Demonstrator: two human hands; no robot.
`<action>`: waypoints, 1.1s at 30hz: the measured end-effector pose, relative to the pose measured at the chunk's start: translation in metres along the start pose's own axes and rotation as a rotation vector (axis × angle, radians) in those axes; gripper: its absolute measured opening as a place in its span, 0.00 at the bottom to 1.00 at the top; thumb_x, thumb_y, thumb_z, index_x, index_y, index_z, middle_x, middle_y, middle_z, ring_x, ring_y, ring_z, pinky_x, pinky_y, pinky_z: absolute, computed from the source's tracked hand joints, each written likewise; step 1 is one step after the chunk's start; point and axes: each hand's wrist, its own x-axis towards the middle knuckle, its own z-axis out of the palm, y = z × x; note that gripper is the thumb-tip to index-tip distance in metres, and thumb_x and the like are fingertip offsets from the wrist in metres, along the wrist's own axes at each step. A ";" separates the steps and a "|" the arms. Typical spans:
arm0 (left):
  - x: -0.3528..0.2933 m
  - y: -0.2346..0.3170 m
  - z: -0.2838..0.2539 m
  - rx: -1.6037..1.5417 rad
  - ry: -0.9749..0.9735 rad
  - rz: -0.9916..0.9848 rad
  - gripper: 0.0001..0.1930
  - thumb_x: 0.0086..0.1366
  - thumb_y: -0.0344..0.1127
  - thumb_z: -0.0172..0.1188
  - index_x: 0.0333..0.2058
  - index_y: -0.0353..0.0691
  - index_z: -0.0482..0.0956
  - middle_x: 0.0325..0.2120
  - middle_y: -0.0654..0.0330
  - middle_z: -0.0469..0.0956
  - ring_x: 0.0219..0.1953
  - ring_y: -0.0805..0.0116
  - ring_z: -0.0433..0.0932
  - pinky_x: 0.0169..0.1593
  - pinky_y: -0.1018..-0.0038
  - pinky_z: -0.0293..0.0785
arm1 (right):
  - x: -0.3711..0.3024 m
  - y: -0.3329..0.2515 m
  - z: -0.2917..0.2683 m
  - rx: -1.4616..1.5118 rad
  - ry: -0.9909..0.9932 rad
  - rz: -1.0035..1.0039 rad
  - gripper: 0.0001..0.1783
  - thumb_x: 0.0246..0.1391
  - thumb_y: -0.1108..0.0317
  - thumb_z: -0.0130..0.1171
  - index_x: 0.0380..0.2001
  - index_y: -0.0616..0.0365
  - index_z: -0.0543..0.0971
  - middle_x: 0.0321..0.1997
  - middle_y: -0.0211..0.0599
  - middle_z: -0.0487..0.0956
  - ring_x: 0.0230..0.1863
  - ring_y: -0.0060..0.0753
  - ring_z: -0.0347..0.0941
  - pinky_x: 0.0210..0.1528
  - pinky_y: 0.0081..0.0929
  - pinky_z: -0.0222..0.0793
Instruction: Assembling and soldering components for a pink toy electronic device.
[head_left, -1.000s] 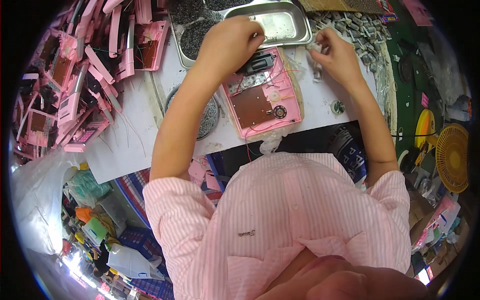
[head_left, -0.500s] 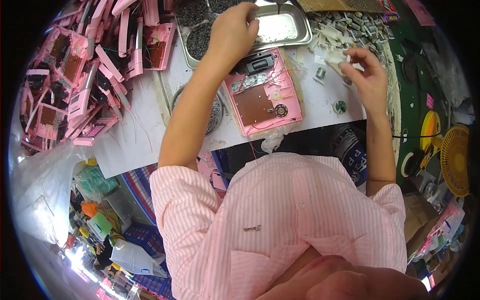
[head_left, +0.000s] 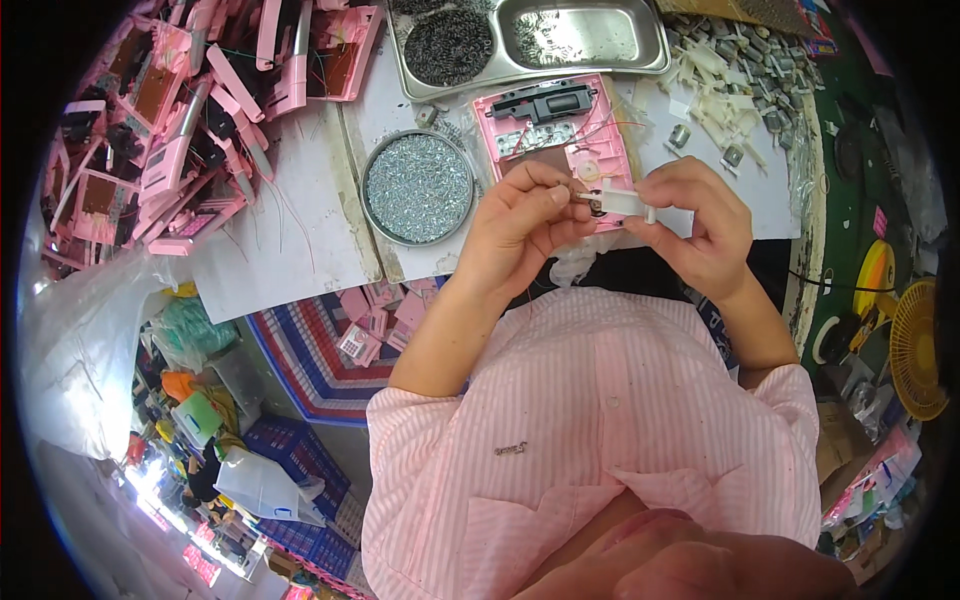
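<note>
My right hand [head_left: 697, 215] grips a white plastic part [head_left: 625, 204] between thumb and fingers. From the other side my left hand [head_left: 525, 225] pinches something small against that part's end; fingers cover most of it. Both hands are over the near half of an open pink casing [head_left: 612, 140] on the table. A black module [head_left: 542, 101], a metal plate [head_left: 535, 138] and thin red wires show inside the casing. My hands hide its lower area.
A round dish [head_left: 363, 205] of small silvery screws [head_left: 420, 187] stands left of the casing. Behind is a metal tray [head_left: 600, 78] with small dark pieces [head_left: 448, 47]. White plastic parts [head_left: 722, 110] and small motors [head_left: 775, 75] lie at right, pink casings [head_left: 165, 150] pile up left.
My left hand has come back from the metal tray toward my body. My right hand has moved left from the white parts, bringing one along, and the two hands now meet above the casing.
</note>
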 end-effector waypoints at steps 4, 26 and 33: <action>-0.005 -0.015 0.008 0.161 0.021 0.056 0.06 0.69 0.27 0.60 0.43 0.35 0.76 0.41 0.55 0.81 0.42 0.67 0.83 0.49 0.68 0.84 | -0.007 0.000 0.004 -0.115 -0.036 -0.149 0.17 0.42 0.78 0.76 0.37 0.62 0.81 0.39 0.43 0.82 0.37 0.41 0.80 0.38 0.29 0.77; 0.012 -0.008 -0.010 1.557 -0.005 0.825 0.08 0.54 0.26 0.70 0.31 0.39 0.80 0.27 0.58 0.77 0.28 0.58 0.78 0.31 0.64 0.72 | -0.001 0.059 -0.010 -0.225 -0.144 0.077 0.16 0.42 0.70 0.75 0.37 0.55 0.85 0.39 0.32 0.81 0.43 0.36 0.74 0.46 0.32 0.71; 0.016 -0.016 -0.016 1.563 -0.005 0.923 0.07 0.55 0.23 0.70 0.32 0.37 0.82 0.26 0.57 0.78 0.26 0.62 0.77 0.28 0.71 0.72 | 0.016 0.064 -0.010 -0.362 -0.285 -0.201 0.16 0.39 0.67 0.75 0.36 0.54 0.85 0.39 0.31 0.81 0.43 0.40 0.73 0.44 0.34 0.72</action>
